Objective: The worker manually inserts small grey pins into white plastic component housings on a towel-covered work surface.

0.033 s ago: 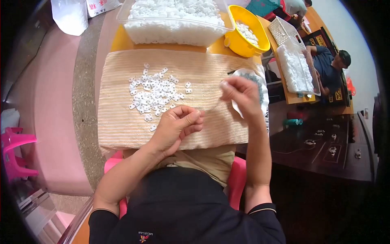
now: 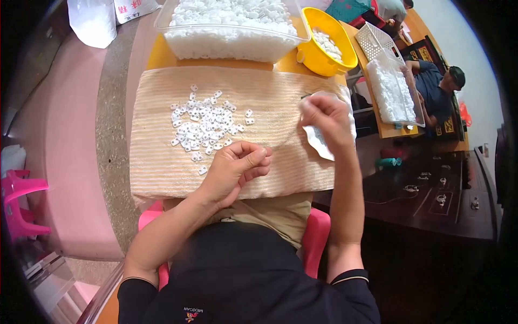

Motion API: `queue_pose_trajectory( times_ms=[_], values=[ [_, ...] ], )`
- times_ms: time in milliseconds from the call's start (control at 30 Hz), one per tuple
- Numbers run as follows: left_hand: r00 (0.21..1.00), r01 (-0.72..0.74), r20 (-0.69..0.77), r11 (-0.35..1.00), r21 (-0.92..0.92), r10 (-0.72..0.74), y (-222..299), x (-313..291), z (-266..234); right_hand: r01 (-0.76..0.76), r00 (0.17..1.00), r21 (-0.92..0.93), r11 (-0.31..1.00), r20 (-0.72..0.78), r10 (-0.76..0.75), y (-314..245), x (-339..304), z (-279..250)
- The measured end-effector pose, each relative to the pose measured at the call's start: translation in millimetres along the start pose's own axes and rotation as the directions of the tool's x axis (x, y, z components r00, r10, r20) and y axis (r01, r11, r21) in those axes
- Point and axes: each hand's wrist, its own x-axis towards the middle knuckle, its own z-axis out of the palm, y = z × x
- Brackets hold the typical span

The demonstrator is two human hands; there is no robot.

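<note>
My left hand [image 2: 240,167] is in a pinch above the near middle of the striped cloth [image 2: 156,162]. Whatever is between its fingertips is too small to make out. Over the cloth's right side, my right hand [image 2: 330,121] is raised with thumb and fingers together, smeared by motion. A faint thin line, perhaps a thread, runs between the hands. Beneath the right hand lies a white sheet or bag [image 2: 322,147], partly covered by it. Left of the hands, many small white two-holed plastic pieces [image 2: 202,124] are spread in a loose pile, with a few [image 2: 249,117] apart from it.
Beyond the cloth stands a clear bin [image 2: 232,40] heaped with white pieces, beside a yellow basin [image 2: 340,65] holding more. A person [image 2: 437,92] sits at the right near another filled bin [image 2: 391,92]. A dark table [image 2: 421,200] adjoins on the right; a pink stool [image 2: 24,186] stands left.
My right hand has moved slightly to the right, away from the left hand and farther over the white sheet or bag. The left hand stays in place.
</note>
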Motion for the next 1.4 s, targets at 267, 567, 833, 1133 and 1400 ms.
queue_pose_trajectory(
  times_ms=[267,567,833,1133,1400],
  values=[
    [1.000,0.009,-0.002,0.999,0.044,-0.009,-10,2,2,0.126,0.828,-0.292,0.948,-0.496,-0.262,-14,89,-72],
    [0.997,-0.044,-0.060,0.989,0.142,0.053,-10,0,7,0.094,0.992,-0.082,0.992,-0.081,-0.101,27,18,8],
    [0.975,-0.213,-0.004,0.945,0.247,0.221,-23,0,5,0.356,0.933,-0.450,0.819,0.210,-0.291,33,8,58],
    [0.971,-0.220,-0.041,0.948,0.230,0.235,-25,-1,6,0.316,0.949,-0.693,0.648,0.218,-0.230,24,16,71],
    [0.967,-0.231,-0.049,0.947,0.223,0.248,-23,-3,7,0.292,0.956,-0.728,0.620,0.223,-0.189,24,6,75]
  ],
)
